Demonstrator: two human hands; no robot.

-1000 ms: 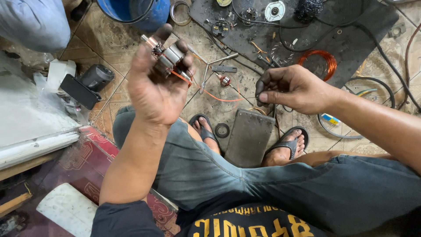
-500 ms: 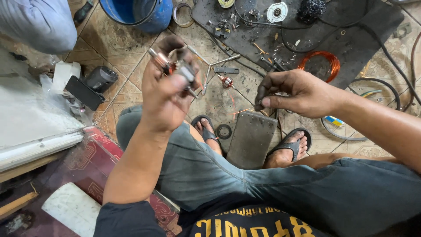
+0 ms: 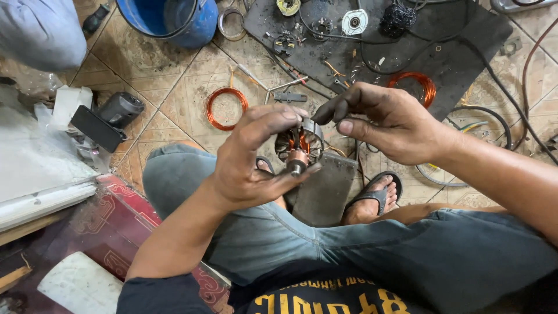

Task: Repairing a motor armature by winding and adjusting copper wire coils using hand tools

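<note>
My left hand [image 3: 256,160] grips a small motor armature [image 3: 300,146], a metal core with copper windings and a copper commutator end that points toward me. My right hand [image 3: 383,119] is at the armature's far side, thumb and forefinger pinched at its top edge; whether they hold a wire is too small to tell. Both hands are grimy and hover over my knees, above a flat grey metal plate [image 3: 325,192] that lies between my sandalled feet.
A copper wire coil [image 3: 226,107] lies on the tiled floor, another coil [image 3: 414,84] on a black mat [image 3: 465,52] strewn with small motor parts and cables. A blue bucket [image 3: 174,20] stands far left. A black tool [image 3: 113,113] lies at the left.
My left hand has lowered from a raised position and brought the armature toward the middle. My right hand has moved up to meet it and now touches its top.
</note>
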